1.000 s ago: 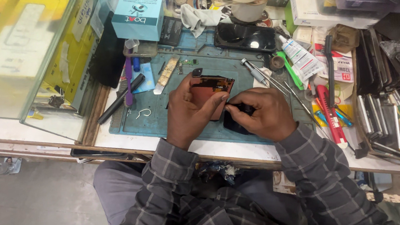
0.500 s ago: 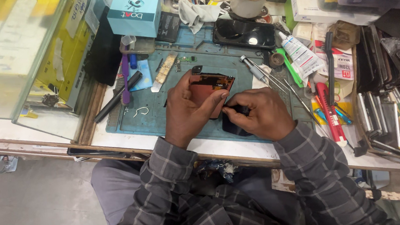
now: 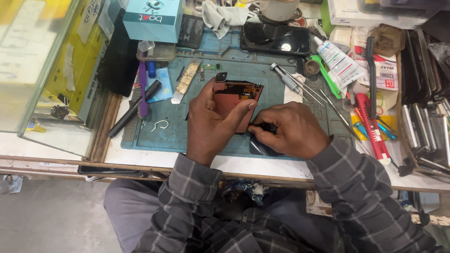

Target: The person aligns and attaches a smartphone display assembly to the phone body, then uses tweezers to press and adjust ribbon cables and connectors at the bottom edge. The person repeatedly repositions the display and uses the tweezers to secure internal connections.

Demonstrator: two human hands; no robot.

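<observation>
My left hand (image 3: pixel 211 123) grips a flat reddish-brown phone screen panel (image 3: pixel 240 97), holding it tilted up over the blue-green work mat (image 3: pixel 172 133). My right hand (image 3: pixel 288 132) presses its fingertips against the panel's lower right edge, and a dark phone body (image 3: pixel 263 146) lies partly hidden under that hand. Whether the right hand pinches a small tool is hidden.
A black phone (image 3: pixel 274 38) lies at the mat's far edge beside a glue tube (image 3: pixel 336 61). Screwdrivers (image 3: pixel 291 81), a red-handled tool (image 3: pixel 370 125) and many metal tools crowd the right. A light blue box (image 3: pixel 153 15) and glass case (image 3: pixel 22 67) stand left.
Both hands stay on the panel with only slight finger shifts; the view has moved a little.
</observation>
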